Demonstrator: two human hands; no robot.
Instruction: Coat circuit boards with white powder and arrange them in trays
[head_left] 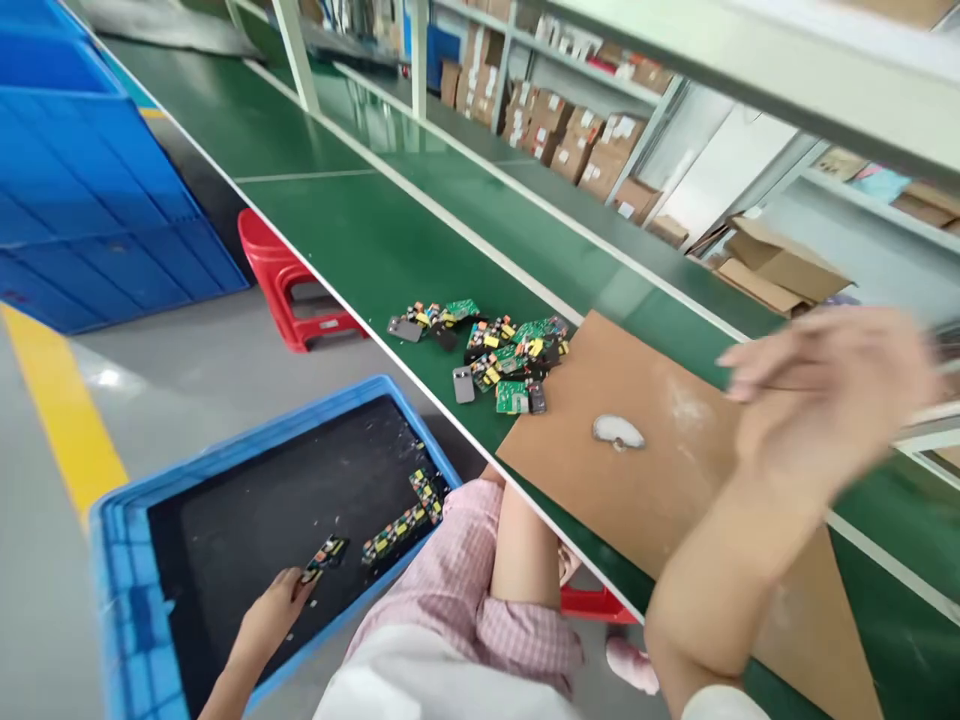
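My left hand [281, 605] is closed on a small circuit board [324, 560] with colourful components, low over the black floor of a blue bin [124, 560]. In the bin's near right corner, several similar boards [397, 530] lie in a row. My right hand [817, 390] is raised over the brown cardboard sheet [660, 480], blurred by motion. Its fingers reach out loosely to the left, and nothing shows in them. A white oval piece [619, 432] lies on the cardboard. Beside the sheet sits a pile of circuit boards [499, 350], some with grey casing parts.
The long green workbench [322, 220] has a white front edge above my knees. A red stool [281, 280] stands by the bench, and big blue crates [97, 190] are at the left. Behind are shelves with cardboard boxes [577, 140]. A white beam [750, 70] crosses overhead.
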